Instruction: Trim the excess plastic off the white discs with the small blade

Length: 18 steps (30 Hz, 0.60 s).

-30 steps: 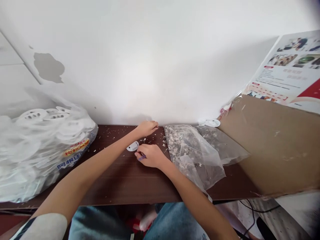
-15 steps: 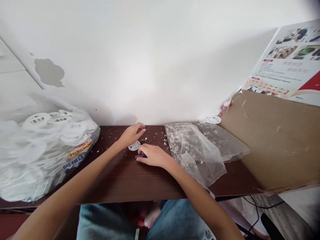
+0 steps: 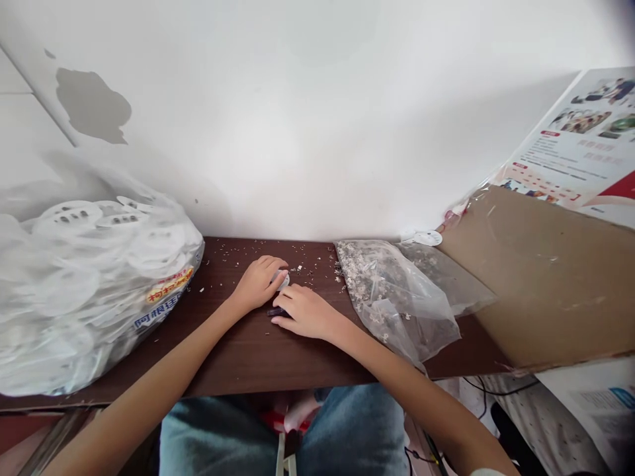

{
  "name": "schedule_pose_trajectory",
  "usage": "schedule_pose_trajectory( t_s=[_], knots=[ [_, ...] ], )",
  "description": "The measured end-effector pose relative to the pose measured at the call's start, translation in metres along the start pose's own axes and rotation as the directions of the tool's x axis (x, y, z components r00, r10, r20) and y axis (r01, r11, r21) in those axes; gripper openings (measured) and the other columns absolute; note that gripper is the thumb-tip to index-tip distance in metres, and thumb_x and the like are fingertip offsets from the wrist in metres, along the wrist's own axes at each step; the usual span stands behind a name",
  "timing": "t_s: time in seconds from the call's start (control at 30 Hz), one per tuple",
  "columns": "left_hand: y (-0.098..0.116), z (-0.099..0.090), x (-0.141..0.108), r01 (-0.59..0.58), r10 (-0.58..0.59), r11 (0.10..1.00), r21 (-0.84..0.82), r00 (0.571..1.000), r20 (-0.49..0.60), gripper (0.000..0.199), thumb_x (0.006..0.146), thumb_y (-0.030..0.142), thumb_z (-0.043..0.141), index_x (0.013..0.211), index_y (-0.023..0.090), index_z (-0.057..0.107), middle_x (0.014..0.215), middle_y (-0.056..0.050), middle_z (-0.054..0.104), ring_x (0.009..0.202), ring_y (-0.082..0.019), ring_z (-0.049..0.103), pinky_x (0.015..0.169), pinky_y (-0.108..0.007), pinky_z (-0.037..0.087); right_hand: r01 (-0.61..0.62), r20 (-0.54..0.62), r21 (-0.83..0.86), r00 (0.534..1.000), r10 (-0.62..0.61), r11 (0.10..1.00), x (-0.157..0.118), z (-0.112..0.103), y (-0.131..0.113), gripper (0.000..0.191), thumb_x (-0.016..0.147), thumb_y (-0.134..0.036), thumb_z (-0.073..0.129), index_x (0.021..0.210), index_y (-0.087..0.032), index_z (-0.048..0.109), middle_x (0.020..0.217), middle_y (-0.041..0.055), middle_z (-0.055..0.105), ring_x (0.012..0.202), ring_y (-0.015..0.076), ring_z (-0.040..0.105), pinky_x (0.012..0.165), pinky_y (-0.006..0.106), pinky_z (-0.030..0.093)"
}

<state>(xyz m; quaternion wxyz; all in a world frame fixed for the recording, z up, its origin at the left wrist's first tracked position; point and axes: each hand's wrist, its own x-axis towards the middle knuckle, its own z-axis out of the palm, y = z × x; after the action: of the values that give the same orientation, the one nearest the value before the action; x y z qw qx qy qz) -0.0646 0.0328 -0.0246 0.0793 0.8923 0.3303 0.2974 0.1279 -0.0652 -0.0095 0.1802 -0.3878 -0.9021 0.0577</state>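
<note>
We have a dark brown wooden shelf point(image 3: 258, 350) against a white plaster wall point(image 3: 297, 119). A bulging clear plastic bag of white round discs point(image 3: 89, 291) sits on the shelf's left end. Right of centre is a clear plastic bag of grey scraps point(image 3: 391, 297), then a brown cardboard sheet point(image 3: 550, 277) over the right end, with a printed paper poster point(image 3: 570, 139) on the wall behind it. A white round plastic disc point(image 3: 426, 238) lies behind the scrap bag, by the wall. Between the two bags, our left hand point(image 3: 258, 284) cups a small white round disc point(image 3: 282, 281), and our right hand point(image 3: 307, 314) sits just in front, over a small dark purple stick point(image 3: 275, 312). Small pale scraps point(image 3: 307, 261) lie scattered on the shelf behind the hands.
</note>
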Motion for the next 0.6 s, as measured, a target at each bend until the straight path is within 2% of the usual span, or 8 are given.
schedule_pose_trajectory(
  t_s=[0.07,0.1,0.2,0.27,0.3,0.37,0.47,0.6],
  knots=[
    [-0.002,-0.002,-0.001,0.033,-0.033,0.999,-0.018,0.999,0.017,0.045,0.112,0.046,0.035,0.123,0.017,0.067,0.126,-0.013,0.072,0.122,-0.031,0.060,0.108,-0.048,0.045,-0.091,-0.057,0.030,0.994,0.092,0.995,-0.012,-0.014,0.008,0.033,0.102,-0.046,0.070,0.121,-0.019,0.069,0.122,0.0115,0.069,0.113,0.0278,0.064,0.100,0.043,0.051],
    [-0.003,-0.003,-0.002,0.055,-0.054,0.998,-0.021,0.998,0.032,0.047,0.112,0.048,0.036,0.126,0.017,0.067,0.128,-0.013,0.072,0.125,-0.031,0.059,0.110,-0.049,0.045,-0.163,-0.098,0.036,0.981,0.166,0.986,-0.021,-0.023,0.015,0.030,0.105,-0.043,0.065,0.124,-0.020,0.069,0.125,0.0112,0.069,0.115,0.0269,0.064,0.102,0.042,0.050],
    [-0.003,-0.010,-0.007,0.113,-0.114,0.993,0.019,0.987,0.115,0.053,0.107,0.059,0.046,0.136,0.018,0.066,0.135,-0.014,0.070,0.133,-0.035,0.055,0.111,-0.051,0.044,-0.431,-0.212,-0.001,0.882,0.421,0.903,-0.052,-0.047,0.046,0.022,0.107,-0.035,0.059,0.121,-0.021,0.071,0.124,0.0107,0.069,0.120,0.0280,0.061,0.106,0.044,0.047],
    [-0.002,-0.014,-0.010,0.129,-0.137,0.990,0.058,0.976,0.168,0.059,0.102,0.064,0.053,0.138,0.019,0.066,0.136,-0.015,0.069,0.135,-0.037,0.054,0.109,-0.053,0.044,-0.571,-0.215,-0.083,0.811,0.544,0.817,-0.068,-0.054,0.065,0.018,0.104,-0.034,0.063,0.110,-0.021,0.074,0.120,0.0124,0.069,0.121,0.0324,0.058,0.104,0.047,0.047],
    [-0.001,-0.015,-0.011,0.135,-0.146,0.988,0.069,0.973,0.180,0.059,0.100,0.065,0.056,0.136,0.020,0.067,0.135,-0.015,0.070,0.135,-0.038,0.055,0.108,-0.053,0.045,-0.603,-0.195,-0.114,0.793,0.577,0.790,-0.074,-0.055,0.073,0.018,0.103,-0.035,0.064,0.105,-0.021,0.075,0.118,0.0129,0.069,0.120,0.0335,0.058,0.102,0.047,0.048],
    [0.000,-0.015,-0.013,0.145,-0.156,0.987,0.071,0.972,0.176,0.057,0.097,0.064,0.060,0.132,0.020,0.069,0.132,-0.015,0.071,0.132,-0.038,0.057,0.106,-0.052,0.046,-0.611,-0.191,-0.179,0.791,0.582,0.771,-0.079,-0.051,0.082,0.017,0.101,-0.034,0.065,0.102,-0.021,0.077,0.117,0.0134,0.068,0.118,0.0344,0.057,0.100,0.047,0.048],
    [0.000,-0.014,-0.014,0.153,-0.159,0.987,0.050,0.977,0.144,0.051,0.097,0.058,0.063,0.132,0.021,0.069,0.130,-0.013,0.072,0.128,-0.038,0.060,0.107,-0.052,0.045,-0.592,-0.211,-0.242,0.805,0.554,0.769,-0.076,-0.041,0.083,0.019,0.103,-0.029,0.061,0.099,-0.022,0.079,0.118,0.0139,0.068,0.115,0.0344,0.056,0.096,0.047,0.047],
    [0.001,-0.014,-0.018,0.166,-0.161,0.984,-0.065,0.984,0.078,0.048,0.095,0.054,0.067,0.131,0.022,0.070,0.130,-0.012,0.073,0.124,-0.037,0.062,0.112,-0.053,0.041,-0.602,-0.228,-0.229,0.797,0.559,0.765,-0.072,-0.033,0.082,0.019,0.101,-0.024,0.060,0.092,-0.022,0.077,0.117,0.0137,0.068,0.116,0.0346,0.055,0.092,0.045,0.046]
  ],
)
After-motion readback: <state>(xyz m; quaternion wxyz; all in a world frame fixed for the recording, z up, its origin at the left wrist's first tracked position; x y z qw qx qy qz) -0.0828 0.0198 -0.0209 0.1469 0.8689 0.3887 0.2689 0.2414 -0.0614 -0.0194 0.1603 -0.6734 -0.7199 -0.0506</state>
